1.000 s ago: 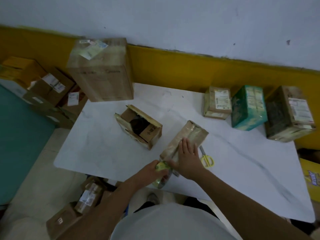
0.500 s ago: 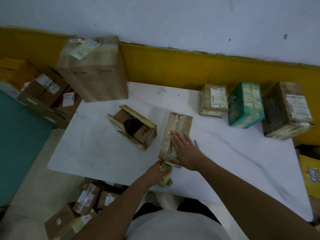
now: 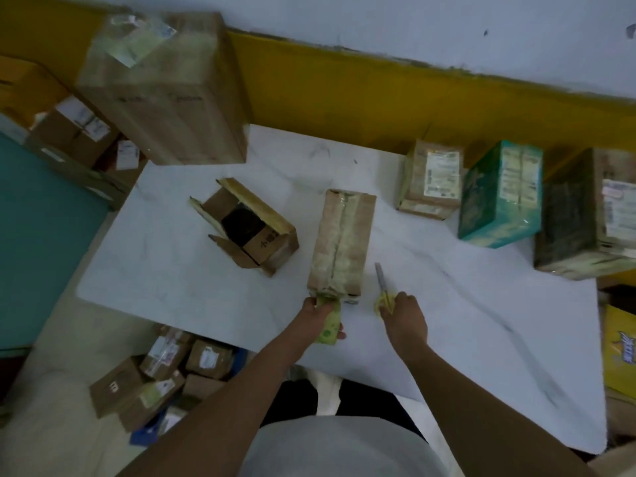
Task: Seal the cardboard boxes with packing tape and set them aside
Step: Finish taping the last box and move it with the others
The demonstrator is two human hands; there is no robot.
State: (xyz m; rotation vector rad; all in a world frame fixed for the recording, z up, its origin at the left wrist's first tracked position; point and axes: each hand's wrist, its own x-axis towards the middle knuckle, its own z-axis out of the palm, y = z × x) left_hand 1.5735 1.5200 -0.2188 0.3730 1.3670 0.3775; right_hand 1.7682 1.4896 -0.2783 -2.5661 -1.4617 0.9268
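You are working with a long cardboard box (image 3: 340, 242) that is lying flat mid-desk, its long axis running from 6 toward 12 o'clock with the far end leaning slightly toward 1, and a glossy strip of tape is running down its top seam. Your left hand (image 3: 318, 313) is gripping a yellow-green tape roll (image 3: 328, 325) right at the box's near end, and your right hand (image 3: 404, 315), well apart from the left, is curling its fingers over the yellow handles of the scissors (image 3: 383, 287), whose blades are pointing toward 12 just beside the box's right side. At 10 o'clock of the long box an open box (image 3: 247, 225) is sitting with its flaps spread, and a dark item (image 3: 242, 222) is showing inside it. At 11 o'clock a large closed carton (image 3: 165, 94) is standing on the desk's (image 3: 447, 339) far left corner. Along the far edge, from 1 to 2 o'clock, a labelled brown box (image 3: 432, 180), a green box (image 3: 499, 197) and a dark box (image 3: 578, 218) are standing in a row, all closed. Bare desk is stretching from 3 to 5 o'clock of your right hand; the near edge is running close behind both hands. More small boxes (image 3: 165, 380) are lying on the floor at 7 o'clock.
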